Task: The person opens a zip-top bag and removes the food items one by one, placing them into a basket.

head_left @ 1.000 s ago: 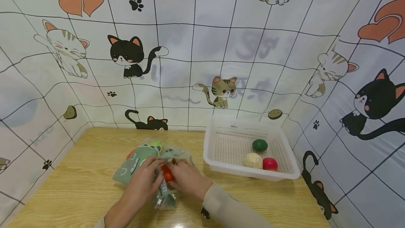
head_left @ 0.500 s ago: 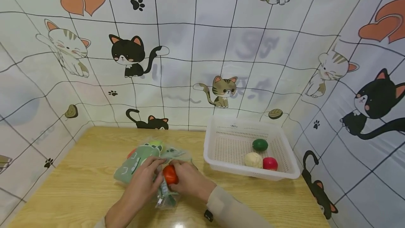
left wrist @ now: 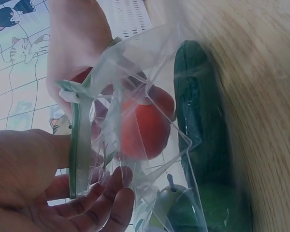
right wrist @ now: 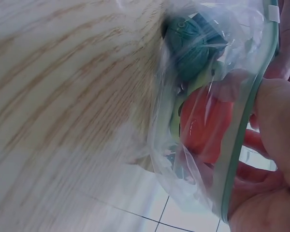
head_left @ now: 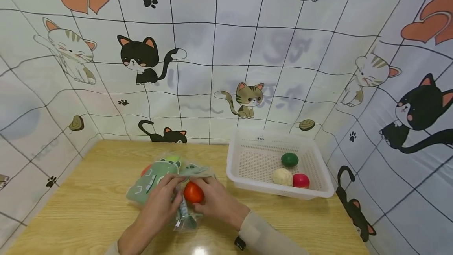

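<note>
Head view alone shows what the white perforated plastic basket [head_left: 249, 163] on the yellowish wooden bench [head_left: 92, 192] holds: a dark-green oval [head_left: 290, 159], a cream ball [head_left: 282, 176] and a pinkish-red ball [head_left: 301, 180]. Left wrist view adds a long dark-green cucumber [left wrist: 198, 111] seen through the clear plastic bag [left wrist: 135, 50], whose green rim [left wrist: 74, 157] the left hand [head_left: 161, 198] grips. Right wrist view shows the right hand [head_left: 217, 203] clasping a glossy round orange-red tomato [head_left: 193, 192] at the bag's mouth, its skin dulled by the plastic

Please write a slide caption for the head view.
Right grip holding a tomato at a bag, beside a white basket.
</note>
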Motion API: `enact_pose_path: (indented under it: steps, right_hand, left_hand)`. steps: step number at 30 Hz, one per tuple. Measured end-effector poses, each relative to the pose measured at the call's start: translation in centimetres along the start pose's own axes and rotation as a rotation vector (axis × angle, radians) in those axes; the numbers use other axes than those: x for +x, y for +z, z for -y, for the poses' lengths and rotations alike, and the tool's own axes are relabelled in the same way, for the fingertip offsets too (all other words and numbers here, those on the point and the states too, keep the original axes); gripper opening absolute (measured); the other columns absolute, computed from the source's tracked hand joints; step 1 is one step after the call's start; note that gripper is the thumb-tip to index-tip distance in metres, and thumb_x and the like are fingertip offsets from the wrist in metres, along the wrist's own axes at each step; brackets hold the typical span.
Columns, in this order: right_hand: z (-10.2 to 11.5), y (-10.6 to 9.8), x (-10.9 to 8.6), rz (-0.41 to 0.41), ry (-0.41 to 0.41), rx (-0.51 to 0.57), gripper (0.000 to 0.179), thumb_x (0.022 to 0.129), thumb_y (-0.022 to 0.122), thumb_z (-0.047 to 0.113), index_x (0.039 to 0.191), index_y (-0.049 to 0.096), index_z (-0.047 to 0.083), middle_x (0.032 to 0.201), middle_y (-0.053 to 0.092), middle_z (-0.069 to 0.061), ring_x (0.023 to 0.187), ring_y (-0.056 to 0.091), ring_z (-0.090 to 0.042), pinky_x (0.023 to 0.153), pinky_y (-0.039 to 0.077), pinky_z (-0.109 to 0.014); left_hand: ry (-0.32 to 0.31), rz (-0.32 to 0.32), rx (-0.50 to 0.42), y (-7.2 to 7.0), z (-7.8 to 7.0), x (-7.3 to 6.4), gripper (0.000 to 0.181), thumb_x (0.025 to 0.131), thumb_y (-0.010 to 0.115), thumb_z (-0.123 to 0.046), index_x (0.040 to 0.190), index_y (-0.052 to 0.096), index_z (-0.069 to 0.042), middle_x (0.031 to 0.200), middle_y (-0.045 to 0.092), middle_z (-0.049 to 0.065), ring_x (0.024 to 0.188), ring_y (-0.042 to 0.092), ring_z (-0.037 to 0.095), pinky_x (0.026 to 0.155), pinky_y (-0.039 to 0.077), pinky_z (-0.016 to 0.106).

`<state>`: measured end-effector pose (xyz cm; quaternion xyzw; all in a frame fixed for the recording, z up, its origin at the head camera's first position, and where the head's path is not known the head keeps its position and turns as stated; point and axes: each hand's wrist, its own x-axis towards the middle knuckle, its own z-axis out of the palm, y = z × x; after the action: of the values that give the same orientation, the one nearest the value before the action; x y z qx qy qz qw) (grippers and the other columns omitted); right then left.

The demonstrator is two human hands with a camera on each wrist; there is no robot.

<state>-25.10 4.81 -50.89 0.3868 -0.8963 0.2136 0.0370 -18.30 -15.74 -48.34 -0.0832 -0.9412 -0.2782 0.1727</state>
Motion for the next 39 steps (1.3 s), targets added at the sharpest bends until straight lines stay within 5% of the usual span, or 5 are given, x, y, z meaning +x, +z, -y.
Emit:
enact_pose_path:
  steps: [12, 39]
  right_hand:
    - [0.0, -0.8, -1.0, -0.100, -0.078, -0.001, 0.077, 0.087, 0.101, 0.017, 0.156, 0.067, 0.009, 0.139, 0.074, -0.014, 0.117, 0.080, -0.022, 0.099, 0.068, -0.027]
    - [0.0, -5.0, -3.4, -0.275, -0.123, 0.126, 0.073, 0.086, 0.101, 0.013, 0.150, 0.068, 0.013, 0.139, 0.074, -0.012, 0.114, 0.083, -0.022, 0.096, 0.070, -0.030]
  left_hand:
    - [0.042, -0.026, -0.012, 0.0, 0.2, 0.1, 0.042, 0.094, 0.082, 0.007, 0.135, 0.083, -0.003, 0.132, 0.076, 0.010, 0.088, 0.066, 0.008, 0.072, 0.058, 0.023]
    - [-0.008, 0.011, -0.029, 0.0, 0.1, 0.4, 0.044, 0.097, 0.077, 0.007, 0.139, 0.082, -0.004, 0.135, 0.076, 0.011, 0.089, 0.065, 0.008, 0.072, 0.057, 0.020]
